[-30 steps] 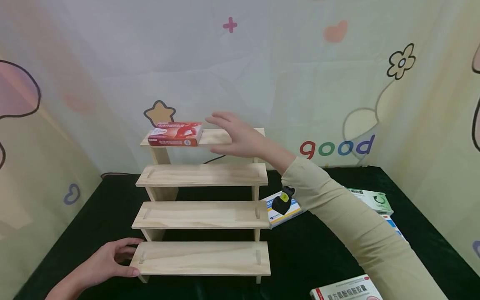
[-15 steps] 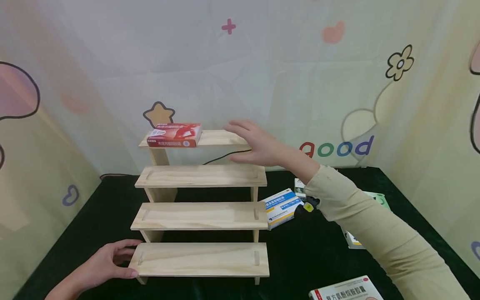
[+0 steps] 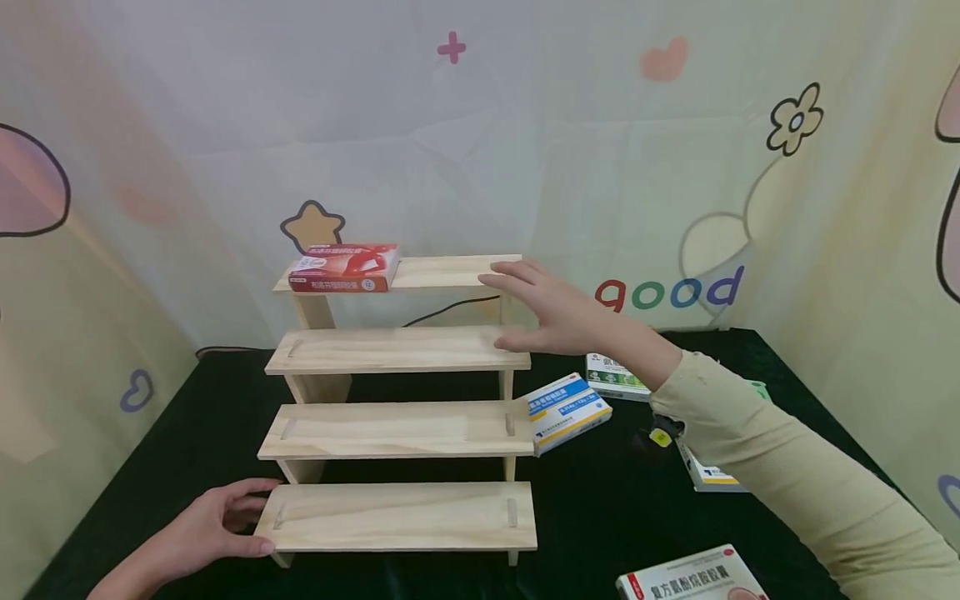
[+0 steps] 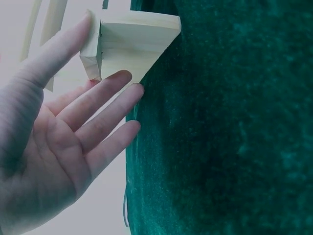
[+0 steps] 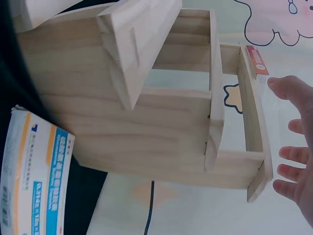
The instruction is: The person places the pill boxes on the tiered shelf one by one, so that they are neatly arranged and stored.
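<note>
The right hand (image 3: 558, 312), open and empty, has moved back from the red box (image 3: 341, 267) on the top shelf. The box is released. The left hand (image 3: 206, 525) keeps touching the rack (image 3: 397, 517), fingers relaxed.

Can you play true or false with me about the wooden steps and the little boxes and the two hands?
1. A red box lies on the top step of the wooden shelf. True.
2. The right hand is holding a box. False: its fingers are spread and hold nothing, beside the right end of the upper steps.
3. The left hand touches the left end of the bottom step. True.
4. The blue and white box sits on the third step. False: it lies on the dark green cloth, right of the shelf.
5. Every step has a box on it. False: only the top step has one.
</note>
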Demonstrator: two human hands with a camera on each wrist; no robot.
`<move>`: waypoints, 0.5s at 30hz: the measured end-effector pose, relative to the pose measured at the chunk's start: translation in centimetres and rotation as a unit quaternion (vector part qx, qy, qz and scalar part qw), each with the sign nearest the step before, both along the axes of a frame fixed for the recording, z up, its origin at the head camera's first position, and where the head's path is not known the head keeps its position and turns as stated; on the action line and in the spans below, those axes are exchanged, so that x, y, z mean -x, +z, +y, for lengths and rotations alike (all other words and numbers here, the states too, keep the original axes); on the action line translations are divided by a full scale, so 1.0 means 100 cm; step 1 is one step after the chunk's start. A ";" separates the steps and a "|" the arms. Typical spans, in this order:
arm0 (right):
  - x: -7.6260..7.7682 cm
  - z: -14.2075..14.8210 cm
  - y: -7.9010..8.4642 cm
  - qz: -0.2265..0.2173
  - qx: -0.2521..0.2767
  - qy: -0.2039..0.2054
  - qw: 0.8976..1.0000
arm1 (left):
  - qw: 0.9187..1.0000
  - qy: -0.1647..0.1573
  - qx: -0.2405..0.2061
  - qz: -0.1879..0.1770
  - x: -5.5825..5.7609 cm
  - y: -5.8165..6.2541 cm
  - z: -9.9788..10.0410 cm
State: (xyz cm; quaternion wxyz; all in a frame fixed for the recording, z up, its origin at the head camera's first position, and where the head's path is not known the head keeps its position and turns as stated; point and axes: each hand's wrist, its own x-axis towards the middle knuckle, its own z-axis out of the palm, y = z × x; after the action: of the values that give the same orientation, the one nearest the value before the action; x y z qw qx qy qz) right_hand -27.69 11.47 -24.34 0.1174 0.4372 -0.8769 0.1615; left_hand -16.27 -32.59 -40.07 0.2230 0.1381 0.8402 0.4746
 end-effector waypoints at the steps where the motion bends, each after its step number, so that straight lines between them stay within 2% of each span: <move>1: -0.001 0.002 -0.001 -0.003 -0.001 -0.003 1.000 | 1.000 0.000 -0.002 -0.001 0.000 0.000 0.000; 9: -0.008 0.023 -0.013 0.014 -0.011 -0.009 1.000 | 1.000 0.000 -0.021 -0.014 -0.001 -0.004 -0.001; 15: -0.020 0.041 -0.023 0.003 -0.017 -0.027 0.999 | 1.000 0.011 -0.011 -0.013 -0.002 -0.003 -0.001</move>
State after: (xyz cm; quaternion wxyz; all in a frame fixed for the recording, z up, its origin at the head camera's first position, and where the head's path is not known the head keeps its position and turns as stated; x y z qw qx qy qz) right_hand -25.74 15.54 -26.63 0.1167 0.4160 -0.8906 0.1421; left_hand -16.09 -32.72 -40.35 0.2274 0.1249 0.8336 0.4877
